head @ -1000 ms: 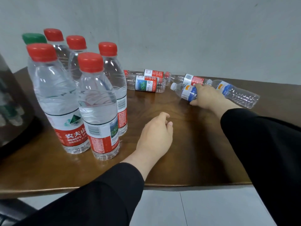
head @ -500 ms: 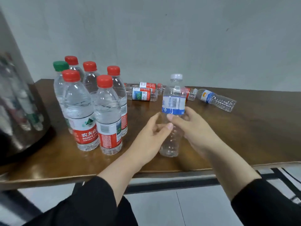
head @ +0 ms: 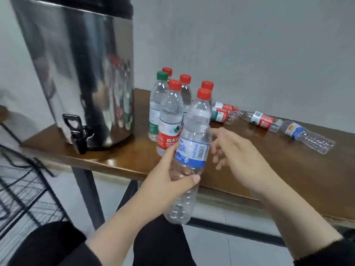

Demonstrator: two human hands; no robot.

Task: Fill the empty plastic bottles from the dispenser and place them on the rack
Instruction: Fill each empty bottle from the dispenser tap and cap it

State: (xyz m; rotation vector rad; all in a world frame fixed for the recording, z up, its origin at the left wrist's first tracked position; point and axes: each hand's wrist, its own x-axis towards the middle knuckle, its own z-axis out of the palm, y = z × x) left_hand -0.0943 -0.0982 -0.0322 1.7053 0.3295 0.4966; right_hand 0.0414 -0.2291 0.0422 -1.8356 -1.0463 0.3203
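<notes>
HANDS: your left hand is gripping the empty blue-label bottle just off the counter edge, your right hand hanging released beside it | STEP: you're likely uncapping, then heading for the dispenser spout | UNCLEAR: its cap is blending into the red-capped bottles; the rack is getting cut off at left.

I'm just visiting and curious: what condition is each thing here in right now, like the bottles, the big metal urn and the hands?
Blue-label bottle: held off the table, looks empty; cap not visible.
Left hand: grips that bottle's lower half.
Right hand: open, fingers spread beside the bottle.
Standing bottles: upright, capped.
Lying bottles: on their sides, look empty.
Dispenser: upright; tap not running.
</notes>
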